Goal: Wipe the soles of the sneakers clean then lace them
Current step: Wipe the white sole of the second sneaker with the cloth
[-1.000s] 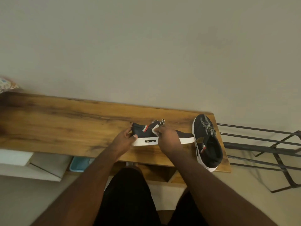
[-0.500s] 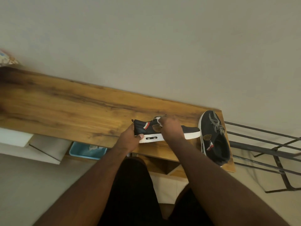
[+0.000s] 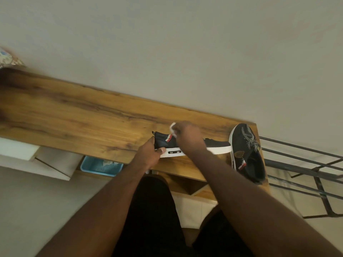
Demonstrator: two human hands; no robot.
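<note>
Left hand (image 3: 150, 154) grips heel of sneaker (image 3: 185, 145); right hand (image 3: 185, 134) pinches white wipe (image 3: 173, 127) (I judge wiping step). Next: turn sole up.

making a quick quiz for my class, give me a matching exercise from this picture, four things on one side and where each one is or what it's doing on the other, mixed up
Things
1. left hand
2. right hand
3. second sneaker
4. blue tray

Places or states
A. under the wooden table, below its near edge
B. grips the heel of the sneaker standing on its white sole
C. lies at the table's right end, laces loose
D. above the standing sneaker's collar, pinching something white

Pairs: 1-B, 2-D, 3-C, 4-A
</note>
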